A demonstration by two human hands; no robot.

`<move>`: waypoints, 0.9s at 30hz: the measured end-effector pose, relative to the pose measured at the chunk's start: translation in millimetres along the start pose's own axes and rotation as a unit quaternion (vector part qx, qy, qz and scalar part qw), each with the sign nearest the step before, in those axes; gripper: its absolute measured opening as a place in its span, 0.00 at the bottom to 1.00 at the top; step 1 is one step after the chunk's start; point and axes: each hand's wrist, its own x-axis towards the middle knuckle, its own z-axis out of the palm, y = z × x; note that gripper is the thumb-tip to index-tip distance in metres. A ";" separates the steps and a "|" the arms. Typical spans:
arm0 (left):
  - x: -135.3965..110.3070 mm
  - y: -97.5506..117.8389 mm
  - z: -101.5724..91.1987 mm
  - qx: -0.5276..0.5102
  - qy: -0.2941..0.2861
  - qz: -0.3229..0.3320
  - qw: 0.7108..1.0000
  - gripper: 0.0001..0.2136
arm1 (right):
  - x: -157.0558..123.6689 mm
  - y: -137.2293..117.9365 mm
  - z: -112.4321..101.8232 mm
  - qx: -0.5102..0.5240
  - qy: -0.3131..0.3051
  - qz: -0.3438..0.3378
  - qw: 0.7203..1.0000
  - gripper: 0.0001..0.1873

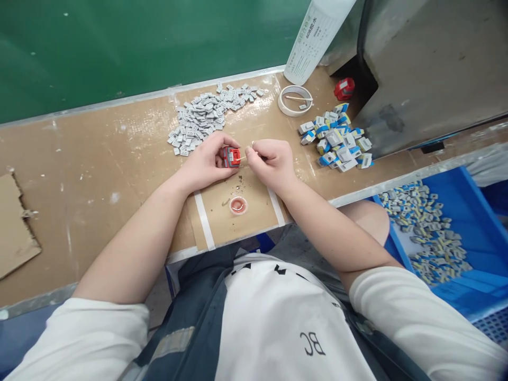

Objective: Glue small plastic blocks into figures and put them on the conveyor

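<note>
My left hand (208, 161) is closed around a small red block (231, 156) with a grey piece set in it, held just above the brown bench. My right hand (270, 161) is pinched on a thin wooden stick (243, 157) whose tip touches the red block. Just below both hands sits a small round cap (238, 205) with pinkish liquid in it, on a taped paper patch (238, 211).
A heap of small grey parts (204, 116) lies behind my left hand. Blue-and-white parts (337, 140) are piled to the right, near a tape roll (294, 100), a white tube (317, 37) and another red block (344, 88). A blue bin (472, 211) holds several more parts.
</note>
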 end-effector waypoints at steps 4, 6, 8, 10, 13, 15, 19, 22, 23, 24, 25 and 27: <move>0.2 0.6 0.0 0.011 0.000 0.001 1.000 0.20 | 1.5 -1.8 -0.1 0.012 -0.015 0.005 1.000 0.30; 0.2 0.3 0.1 0.006 0.000 -0.001 1.000 0.20 | 2.0 -2.3 -1.0 0.020 -0.004 0.004 1.000 0.28; 0.1 -0.3 0.3 0.000 -0.003 -0.004 1.000 0.21 | 2.1 -2.9 -2.5 0.028 0.007 0.009 1.000 0.27; 0.0 -1.0 0.4 -0.002 -0.005 -0.008 1.000 0.21 | 1.9 -3.3 -3.7 0.034 0.008 0.010 0.999 0.27; 0.0 -2.0 0.6 0.000 -0.003 -0.008 1.000 0.21 | 1.5 -3.1 -3.9 0.033 0.003 0.007 0.999 0.28; -0.1 -2.3 0.7 -0.002 -0.003 -0.009 1.000 0.22 | 1.3 -2.6 -3.4 0.024 -0.003 0.015 1.000 0.30; -0.4 -1.9 0.6 -0.005 -0.005 -0.016 1.000 0.23 | 1.3 -1.9 -3.8 0.021 -0.011 0.031 0.999 0.30; -0.3 -1.9 0.5 -0.015 -0.005 -0.019 1.000 0.23 | 1.2 -1.3 -4.6 0.029 0.005 0.030 0.999 0.28; -0.2 -2.1 0.5 -0.017 -0.005 -0.020 1.000 0.24 | 1.2 -1.0 -4.7 0.028 0.012 0.029 0.999 0.27; -0.1 -2.2 0.5 -0.018 -0.004 -0.021 1.000 0.24 | 1.2 -0.8 -4.7 0.026 0.017 0.029 0.999 0.27; 0.1 -2.3 0.6 -0.019 -0.004 -0.021 1.000 0.24 | 1.3 -0.5 -4.6 0.024 0.021 0.030 0.999 0.26; 0.3 -2.4 0.5 -0.017 -0.003 -0.020 1.000 0.24 | 1.6 -0.2 -4.3 0.020 0.026 0.033 0.999 0.26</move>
